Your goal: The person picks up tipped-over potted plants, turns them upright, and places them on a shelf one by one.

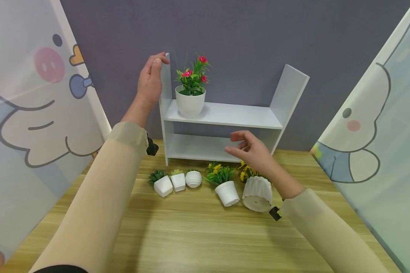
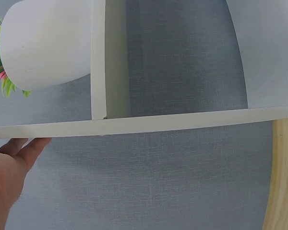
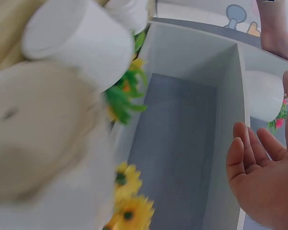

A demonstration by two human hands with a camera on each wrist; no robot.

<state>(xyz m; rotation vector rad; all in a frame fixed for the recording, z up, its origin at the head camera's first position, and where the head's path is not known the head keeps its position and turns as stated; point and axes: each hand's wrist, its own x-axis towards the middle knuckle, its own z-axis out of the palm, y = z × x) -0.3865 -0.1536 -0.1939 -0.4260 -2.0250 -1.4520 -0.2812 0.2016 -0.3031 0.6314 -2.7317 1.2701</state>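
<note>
At the upper left of the head view, my left hand [image 1: 151, 77] is at the top of the white shelf's left side panel [image 1: 166, 89]. In the left wrist view its fingertips [image 2: 36, 143] meet the panel's outer side. A white pot with red flowers [image 1: 190, 100] stands upright on the upper board, just right of that panel. My right hand [image 1: 251, 149] hovers before the shelf's lower right part, holding nothing, its fingers loosely bent. Below it, a ribbed pale pot [image 1: 257, 193] with yellow flowers lies tipped on the table, base toward me.
Another white pot [image 1: 227, 193] with yellow flowers and grass lies tilted beside the ribbed one. Further left are three small white succulent pots, the leftmost pot [image 1: 163, 186] tipped over. A grey wall [image 1: 239, 45] backs the shelf, and cartoon-printed panels flank the wooden table [image 1: 191, 235].
</note>
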